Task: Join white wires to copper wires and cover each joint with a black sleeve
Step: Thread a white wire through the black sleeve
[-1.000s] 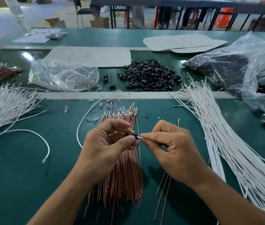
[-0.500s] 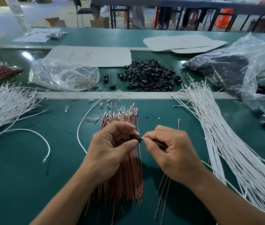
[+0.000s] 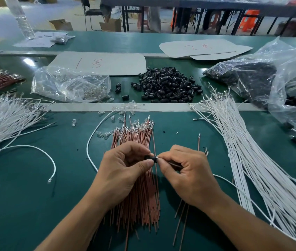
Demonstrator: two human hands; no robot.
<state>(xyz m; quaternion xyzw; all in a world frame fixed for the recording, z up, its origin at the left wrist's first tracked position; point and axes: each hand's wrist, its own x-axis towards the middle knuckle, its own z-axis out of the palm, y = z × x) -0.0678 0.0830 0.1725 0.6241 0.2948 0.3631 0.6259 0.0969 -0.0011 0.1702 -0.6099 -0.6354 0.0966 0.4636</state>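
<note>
My left hand (image 3: 125, 171) pinches a small black sleeve (image 3: 150, 158) between thumb and fingers, just above a bundle of copper wires (image 3: 138, 187) lying on the green table. My right hand (image 3: 185, 171) pinches a thin wire (image 3: 174, 164) whose tip meets the sleeve's right end. A white wire (image 3: 237, 187) trails from under my right hand toward the right. A large fan of white wires (image 3: 252, 160) lies to the right. A heap of black sleeves (image 3: 167, 86) sits beyond the table's metal strip.
More white wires (image 3: 4, 120) lie at the left, one loose white wire (image 3: 34, 149) curling toward the middle. A clear bag of small parts (image 3: 71, 86) sits at the back left, and big plastic bags (image 3: 270, 78) at the right. Loose clear bulbs (image 3: 114, 118) are scattered near the strip.
Both hands have sunk slightly toward me. The gap between the sleeve and my right fingertips has closed, so the wire tip now sits at the sleeve's end.
</note>
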